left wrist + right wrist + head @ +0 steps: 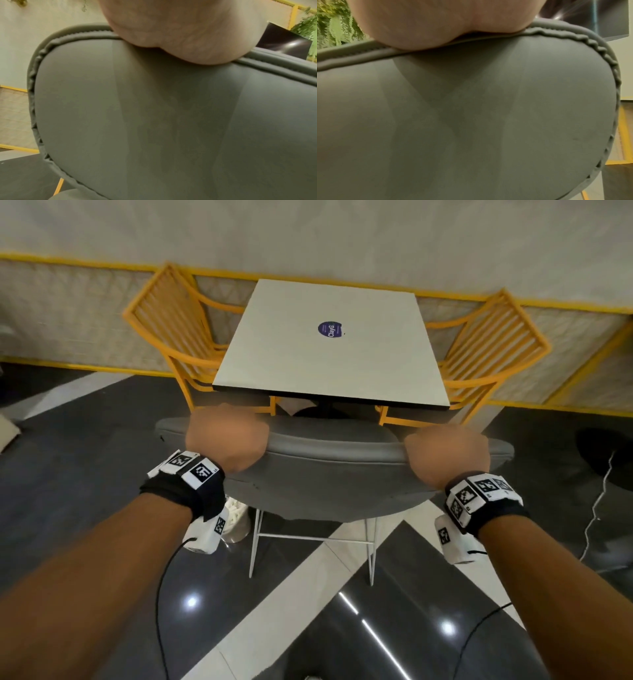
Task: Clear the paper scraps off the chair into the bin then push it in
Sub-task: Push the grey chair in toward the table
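A grey padded chair (329, 470) on thin white legs faces the white square table (329, 350); its seat is hidden under the table edge. My left hand (226, 436) grips the top of the backrest on its left side, fingers curled over the rim. My right hand (448, 453) grips the rim on the right side the same way. The wrist views are filled by the grey backrest (154, 115) (462, 115), with each palm (188, 33) (428, 23) lying on the piped top seam. A bin (236, 520) holding white paper stands on the floor behind my left wrist. No scraps show on the chair.
Two yellow slatted chairs (171, 330) (489, 344) stand at the table's left and right. A yellow-trimmed wall (68, 313) runs behind. The floor (102, 433) is glossy dark tile with white stripes. A dark round base (606, 453) and white cable lie at the right.
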`<state>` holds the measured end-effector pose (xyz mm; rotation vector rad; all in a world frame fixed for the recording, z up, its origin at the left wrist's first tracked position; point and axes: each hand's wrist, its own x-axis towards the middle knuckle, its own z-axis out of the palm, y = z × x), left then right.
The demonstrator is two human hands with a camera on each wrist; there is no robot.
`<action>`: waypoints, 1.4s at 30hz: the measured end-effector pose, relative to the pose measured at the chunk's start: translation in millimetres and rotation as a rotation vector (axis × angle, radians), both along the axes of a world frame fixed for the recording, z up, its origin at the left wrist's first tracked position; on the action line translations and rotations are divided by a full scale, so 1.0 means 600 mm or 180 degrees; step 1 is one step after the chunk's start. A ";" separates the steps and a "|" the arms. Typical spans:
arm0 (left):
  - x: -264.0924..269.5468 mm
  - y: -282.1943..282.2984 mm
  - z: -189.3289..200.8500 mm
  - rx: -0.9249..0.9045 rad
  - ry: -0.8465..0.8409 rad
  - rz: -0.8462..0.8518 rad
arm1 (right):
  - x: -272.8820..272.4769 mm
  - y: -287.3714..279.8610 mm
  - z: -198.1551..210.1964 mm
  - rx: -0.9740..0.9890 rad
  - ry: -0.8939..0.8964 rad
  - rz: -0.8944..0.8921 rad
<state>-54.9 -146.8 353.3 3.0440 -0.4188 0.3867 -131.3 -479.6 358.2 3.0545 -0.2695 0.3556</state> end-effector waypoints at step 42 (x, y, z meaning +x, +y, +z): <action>0.221 -0.030 -0.019 -0.0246 -0.0197 -0.0160 | 0.214 -0.040 -0.009 0.0005 -0.0108 -0.0103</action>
